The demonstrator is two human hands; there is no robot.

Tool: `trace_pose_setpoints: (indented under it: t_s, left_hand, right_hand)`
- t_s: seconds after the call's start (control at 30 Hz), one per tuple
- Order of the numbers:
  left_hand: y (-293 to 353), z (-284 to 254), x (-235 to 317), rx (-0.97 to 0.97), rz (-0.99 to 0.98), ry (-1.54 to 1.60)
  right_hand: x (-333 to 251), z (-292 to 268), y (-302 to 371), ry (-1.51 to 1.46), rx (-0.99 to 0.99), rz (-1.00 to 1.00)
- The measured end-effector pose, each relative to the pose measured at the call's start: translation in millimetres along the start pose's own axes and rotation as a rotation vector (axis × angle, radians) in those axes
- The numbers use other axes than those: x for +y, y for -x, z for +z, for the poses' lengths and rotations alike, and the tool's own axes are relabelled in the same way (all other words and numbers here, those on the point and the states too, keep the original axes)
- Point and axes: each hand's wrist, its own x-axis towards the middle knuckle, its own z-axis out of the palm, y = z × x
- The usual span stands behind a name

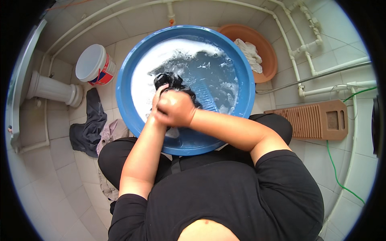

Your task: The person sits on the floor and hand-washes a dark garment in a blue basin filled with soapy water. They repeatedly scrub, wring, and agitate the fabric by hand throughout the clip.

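A wet black garment (170,80) is bunched up over a large blue tub (124,86) of dark, sudsy water. My right hand (179,107) is closed in a fist on it, the right forearm reaching across from the right. Pressed against that fist is my left hand (158,99), its fingers partly hidden and wrapped round the same cloth. Just right of the hands, a ribbed blue washboard (205,97) slopes into the water. White foam (145,74) covers the tub's left and far side.
An orange-brown basin (267,52) holding a white cloth (250,55) stands behind the tub. A brown washboard (307,120) lies at right. On the left are a white bucket (91,63), a dark grey garment (90,124) and a pinkish cloth (111,133). Pipes (295,60) line the walls.
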Motion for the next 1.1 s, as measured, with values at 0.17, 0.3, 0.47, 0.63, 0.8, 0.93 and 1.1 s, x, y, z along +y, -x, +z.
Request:
trace_pose_setpoints:
  t_s: [0.17,0.3,0.47,0.63,0.8,0.93,1.1]
  left_hand:
    - [-5.3,47.9,-10.6,0.617,-0.149,-0.016]
    - [6.4,-26.2,1.2,0.381,-0.183,0.195]
    - [-3.7,46.1,-3.1,0.652,-0.06,-0.073]
    - [-8.6,48.1,-6.8,0.513,-0.012,-0.108]
    - [-4.7,42.6,12.8,0.578,0.073,0.045]
    - [-14.0,16.4,-1.3,0.607,0.166,-0.067]
    - [-11.1,29.3,-2.0,0.496,0.108,-0.097]
  right_hand:
    - [58.3,6.8,-1.5,0.202,0.119,0.561]
    - [-3.8,1.3,1.2,-0.028,0.028,0.235]
    - [40.7,11.8,4.5,0.049,0.184,0.318]
    - [145.7,-12.5,7.9,0.101,-0.019,1.182]
    - [147.8,-32.7,37.3,0.162,-0.466,0.912]
    - [169.2,-29.1,35.1,0.332,-0.5,1.197]
    - [106.7,-8.3,13.4,-0.112,-0.106,0.532]
